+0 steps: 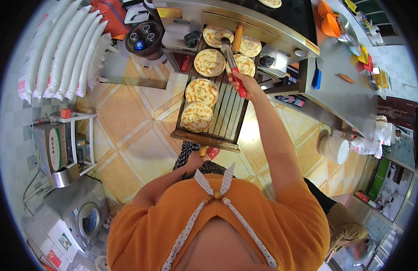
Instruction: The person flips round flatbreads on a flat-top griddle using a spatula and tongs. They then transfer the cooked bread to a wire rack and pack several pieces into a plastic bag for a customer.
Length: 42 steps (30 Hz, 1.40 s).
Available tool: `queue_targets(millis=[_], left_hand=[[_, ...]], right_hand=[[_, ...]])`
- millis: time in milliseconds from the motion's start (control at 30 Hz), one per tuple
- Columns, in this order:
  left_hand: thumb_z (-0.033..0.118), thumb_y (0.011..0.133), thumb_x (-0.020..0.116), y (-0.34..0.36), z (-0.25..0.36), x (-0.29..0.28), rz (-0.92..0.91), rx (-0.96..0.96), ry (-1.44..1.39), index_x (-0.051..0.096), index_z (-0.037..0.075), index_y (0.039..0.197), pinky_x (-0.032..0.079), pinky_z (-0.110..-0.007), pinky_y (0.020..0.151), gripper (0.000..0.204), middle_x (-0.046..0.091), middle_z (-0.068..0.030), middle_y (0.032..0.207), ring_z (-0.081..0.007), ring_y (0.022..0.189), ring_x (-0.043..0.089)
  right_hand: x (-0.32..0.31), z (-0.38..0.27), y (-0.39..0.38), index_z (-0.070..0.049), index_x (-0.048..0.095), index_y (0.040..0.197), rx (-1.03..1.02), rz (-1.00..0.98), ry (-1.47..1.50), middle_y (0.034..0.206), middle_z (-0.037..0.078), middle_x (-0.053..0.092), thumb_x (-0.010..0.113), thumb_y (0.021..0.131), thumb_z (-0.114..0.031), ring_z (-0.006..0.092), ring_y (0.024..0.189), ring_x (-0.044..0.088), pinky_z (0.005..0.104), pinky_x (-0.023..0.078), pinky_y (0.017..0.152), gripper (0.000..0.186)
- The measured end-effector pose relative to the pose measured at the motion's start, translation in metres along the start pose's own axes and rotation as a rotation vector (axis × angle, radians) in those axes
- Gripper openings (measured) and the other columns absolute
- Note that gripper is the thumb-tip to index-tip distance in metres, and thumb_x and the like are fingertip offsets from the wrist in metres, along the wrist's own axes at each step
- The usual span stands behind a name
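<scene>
My right hand (246, 86) is closed round the red handle of metal tongs (230, 55). Their dark tip reaches the flatbread (214, 32) at the tray's far left. Several round, browned flatbreads lie on the pulled-out ridged metal tray (228, 115), among them a near one (197, 117), one above it (201, 92) and one at the right (245, 63), partly behind the tongs. A wooden handle (237, 39) stands between the far flatbreads. At the tray's front edge, my left hand (197, 162) grips another wooden handle (203, 151), largely hidden by the fingers.
The oven (276, 31) has a dark top plate with a flatbread (270, 2). A steel counter (344, 95) at the right bears a blue-handled tool (317, 77) and orange bowls (330, 26). White sacks (60, 49) stand far left. A white bucket (337, 149) and another person (348, 226) are at the right.
</scene>
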State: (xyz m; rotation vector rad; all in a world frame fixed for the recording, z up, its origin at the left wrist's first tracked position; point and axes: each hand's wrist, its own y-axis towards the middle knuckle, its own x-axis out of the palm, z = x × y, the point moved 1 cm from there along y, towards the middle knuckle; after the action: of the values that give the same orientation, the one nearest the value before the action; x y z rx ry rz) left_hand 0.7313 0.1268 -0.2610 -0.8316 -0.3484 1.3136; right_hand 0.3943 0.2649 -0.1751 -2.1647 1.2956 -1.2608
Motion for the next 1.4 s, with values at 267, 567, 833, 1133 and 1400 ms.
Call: queue_targets(millis=[267,567,833,1133,1400], left_hand=[[0.040,0.069,0.066,-0.002,0.006,-0.003,-0.068,-0.085,0.047,0.066,0.003,0.079,0.047,-0.039,0.062,0.038,0.063,-0.0166,0.070,-0.0317,0.071,0.063],[0.038,0.069,0.064,0.005,-0.002,0.001,-0.054,-0.126,0.022,0.062,-0.004,0.068,0.046,-0.040,0.058,0.042,0.061,-0.0169,0.062,-0.0309,0.064,0.062],[0.038,0.069,0.065,0.007,-0.020,0.007,-0.019,-0.131,0.035,0.062,-0.005,0.075,0.046,-0.039,0.056,0.044,0.061,-0.0189,0.065,-0.0316,0.065,0.062],[0.035,0.071,0.064,-0.001,-0.012,0.005,-0.014,-0.135,0.049,0.062,-0.006,0.076,0.046,-0.039,0.058,0.042,0.061,-0.0191,0.066,-0.0299,0.064,0.062],[0.028,0.070,0.064,-0.009,-0.001,0.005,0.021,-0.125,-0.138,0.059,0.000,0.064,0.041,-0.030,0.045,0.029,0.056,-0.0065,0.053,-0.0152,0.047,0.054]], right_hand=[[-0.005,0.039,-0.088,0.001,0.050,0.106,0.036,-0.025,-0.195,0.067,0.001,0.050,0.051,0.090,-0.027,0.0043,0.043,0.036,0.0182,0.028,0.036,0.032],[0.025,0.095,-0.146,0.005,0.049,0.109,0.206,-0.038,0.114,0.071,0.001,0.050,0.050,0.091,-0.025,0.0024,0.043,0.035,0.0166,0.029,0.036,0.035],[-0.020,0.091,-0.168,0.002,0.050,0.110,0.198,-0.002,-0.404,0.072,0.001,0.054,0.051,0.090,-0.022,0.0034,0.045,0.040,0.0165,0.032,0.040,0.032],[-0.035,0.091,-0.188,-0.002,0.054,0.104,0.344,-0.146,-0.865,0.072,0.001,0.056,0.057,0.085,-0.022,0.0043,0.046,0.042,0.0185,0.035,0.041,0.028],[-0.060,0.052,-0.232,0.001,0.055,0.104,0.218,-0.078,-0.744,0.068,0.002,0.054,0.056,0.086,-0.019,0.0037,0.044,0.041,0.0184,0.033,0.041,0.027]])
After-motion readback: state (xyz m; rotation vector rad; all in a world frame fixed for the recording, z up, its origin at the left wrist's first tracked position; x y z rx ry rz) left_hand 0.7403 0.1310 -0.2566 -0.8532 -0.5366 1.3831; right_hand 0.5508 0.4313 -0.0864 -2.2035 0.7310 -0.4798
